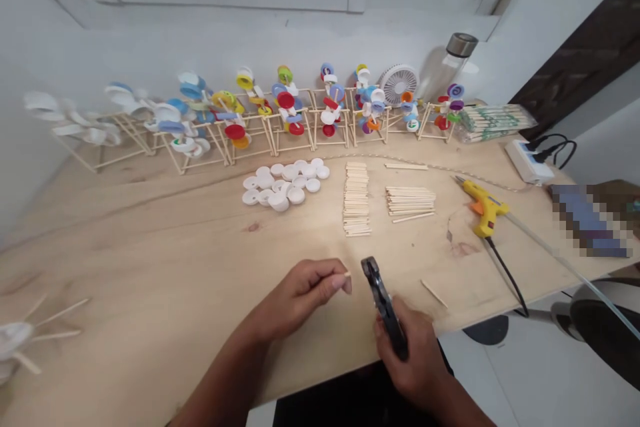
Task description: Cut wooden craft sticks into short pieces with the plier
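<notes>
My left hand (313, 290) is closed in a pinch on a short wooden stick (347, 274), of which only the pale end shows past my thumb. A little to the right, my right hand (415, 347) is wrapped round the handles of dark metal pliers (383, 303), whose head points up and away from me. The pliers and the stick are apart. Beside my right hand a single loose stick (434, 293) lies on the table (200, 293). Farther off are a long stack of sticks (356, 200), a shorter pile of sticks (410, 202) and several white bottle caps (280, 187).
Stick frames with coloured cap wheels (293, 113) line the wall. A yellow glue gun (483, 207) lies at right, with its cord over the table edge. Behind are a small fan (399, 85), a bottle (450, 63), bagged sticks (495, 122) and a power strip (529, 161).
</notes>
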The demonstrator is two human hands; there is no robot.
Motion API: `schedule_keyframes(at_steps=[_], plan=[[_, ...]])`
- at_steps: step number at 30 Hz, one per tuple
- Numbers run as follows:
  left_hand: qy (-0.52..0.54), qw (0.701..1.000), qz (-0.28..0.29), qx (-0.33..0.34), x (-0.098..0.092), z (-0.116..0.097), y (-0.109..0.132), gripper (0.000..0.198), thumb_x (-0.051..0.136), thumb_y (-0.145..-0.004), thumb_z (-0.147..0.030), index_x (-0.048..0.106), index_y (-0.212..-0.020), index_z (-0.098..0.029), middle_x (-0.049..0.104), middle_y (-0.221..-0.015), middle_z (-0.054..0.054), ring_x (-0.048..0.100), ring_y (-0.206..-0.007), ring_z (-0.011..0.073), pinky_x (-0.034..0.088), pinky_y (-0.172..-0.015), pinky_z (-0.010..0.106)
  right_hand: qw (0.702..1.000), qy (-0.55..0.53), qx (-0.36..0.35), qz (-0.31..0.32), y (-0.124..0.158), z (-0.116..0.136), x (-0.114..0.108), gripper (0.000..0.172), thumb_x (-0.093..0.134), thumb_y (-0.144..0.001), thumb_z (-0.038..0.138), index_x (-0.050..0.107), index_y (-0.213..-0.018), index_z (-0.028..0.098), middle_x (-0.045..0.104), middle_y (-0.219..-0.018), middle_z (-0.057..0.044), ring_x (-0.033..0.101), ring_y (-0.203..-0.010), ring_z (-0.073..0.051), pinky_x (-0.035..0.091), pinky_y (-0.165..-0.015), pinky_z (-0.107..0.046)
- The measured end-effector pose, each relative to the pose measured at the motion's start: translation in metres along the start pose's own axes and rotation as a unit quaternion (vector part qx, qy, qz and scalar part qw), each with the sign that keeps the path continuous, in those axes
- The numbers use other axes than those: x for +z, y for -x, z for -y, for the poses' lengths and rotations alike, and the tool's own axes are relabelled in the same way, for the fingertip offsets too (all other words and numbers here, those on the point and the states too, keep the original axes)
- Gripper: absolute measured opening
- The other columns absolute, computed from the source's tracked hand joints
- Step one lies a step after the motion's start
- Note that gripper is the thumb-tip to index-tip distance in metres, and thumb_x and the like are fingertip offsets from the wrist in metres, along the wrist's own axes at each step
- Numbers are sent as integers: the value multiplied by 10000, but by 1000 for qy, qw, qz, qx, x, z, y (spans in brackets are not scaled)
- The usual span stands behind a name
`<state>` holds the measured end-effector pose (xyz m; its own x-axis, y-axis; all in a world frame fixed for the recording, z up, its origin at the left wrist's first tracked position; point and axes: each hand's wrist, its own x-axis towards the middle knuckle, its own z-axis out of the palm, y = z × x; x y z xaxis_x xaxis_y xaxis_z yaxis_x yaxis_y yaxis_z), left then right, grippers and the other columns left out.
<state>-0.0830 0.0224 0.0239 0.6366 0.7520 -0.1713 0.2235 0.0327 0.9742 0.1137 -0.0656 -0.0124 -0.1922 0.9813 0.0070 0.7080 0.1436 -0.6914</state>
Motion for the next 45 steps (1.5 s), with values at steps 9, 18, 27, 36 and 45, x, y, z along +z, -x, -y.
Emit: schedule_keyframes(at_steps=[9,18,27,36,45], plan=[[65,991,-108,-41,36,7,-16,275,490,-808,-385,584,-781,-128,407,-479,-54,373,-453,68,271,-453,188,979,-198,36,41,10,3,-40,121,444,-771,190,508,-873,184,481,-587,46,446,-491,-106,373,-486,-208],[337,920,-179,-92,89,3,-11,311,561,-752,-412,521,-910,-147,525,-542,-24,516,-464,111,257,-380,177,964,167,201,-55,15,-41,-98,146,488,-764,268,521,-898,218,604,-670,-2,559,-608,-191,329,-526,-248],[430,877,-199,-83,113,3,-1,269,611,-749,-318,486,-913,-146,660,-815,89,600,-613,137,404,-495,214,933,320,163,-10,9,-46,-81,180,537,-759,213,545,-937,195,651,-746,-63,588,-648,-216,236,-510,-263],[436,871,-216,-70,117,3,5,245,640,-716,-306,493,-833,-149,675,-836,104,614,-627,151,445,-535,243,938,314,144,-22,8,-42,-70,254,548,-746,194,526,-999,188,665,-791,-77,590,-675,-230,245,-518,-267],[417,869,-259,-63,122,3,6,259,644,-712,-332,494,-822,-151,678,-829,105,630,-676,163,475,-619,278,988,121,89,-17,12,-20,-67,172,466,-776,207,506,-944,206,639,-744,-1,600,-656,-158,389,-558,-229]])
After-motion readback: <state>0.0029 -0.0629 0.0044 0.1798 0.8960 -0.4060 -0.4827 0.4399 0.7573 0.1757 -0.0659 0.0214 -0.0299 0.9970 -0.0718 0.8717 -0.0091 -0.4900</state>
